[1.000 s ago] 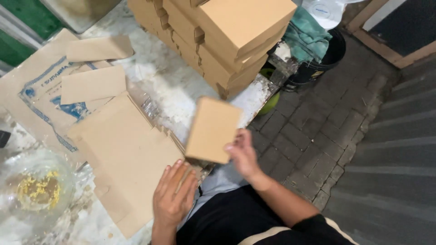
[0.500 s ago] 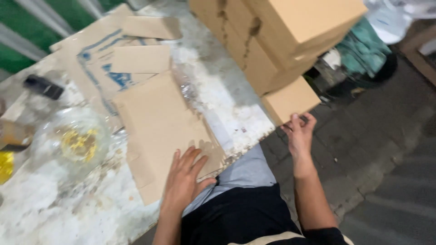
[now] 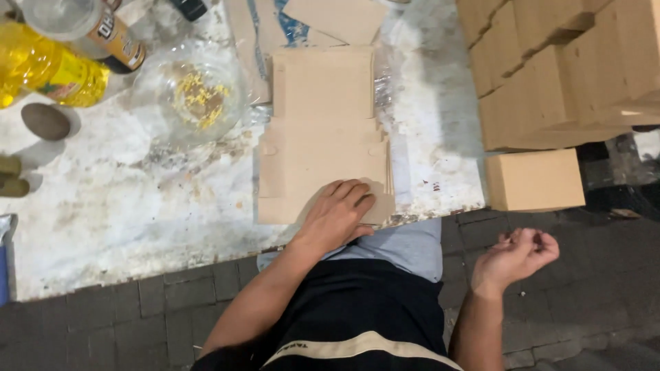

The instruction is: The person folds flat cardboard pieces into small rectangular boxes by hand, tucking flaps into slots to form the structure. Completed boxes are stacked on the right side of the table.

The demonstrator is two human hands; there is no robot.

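My left hand (image 3: 338, 214) rests palm down on the near edge of a stack of flat, unfolded brown cardboard box blanks (image 3: 322, 137) lying on the white worktop. My right hand (image 3: 517, 255) hangs in the air to the right, off the worktop, fingers loosely curled and holding nothing. Just above it sits a folded brown box (image 3: 535, 180), at the foot of a tall stack of the same boxes (image 3: 564, 69).
On the worn white worktop (image 3: 137, 206) stand a clear plastic bowl with yellow bits (image 3: 194, 93), a yellow oil bottle (image 3: 48, 72), a glass jar (image 3: 82, 27) and a dark round object (image 3: 45, 121). More cardboard (image 3: 330, 17) lies at the back. Grey brick paving (image 3: 605, 302) surrounds me.
My right hand set the folded box down by the stack and let go, then drew back. My left hand stayed on the flat blanks. The camera swung left.
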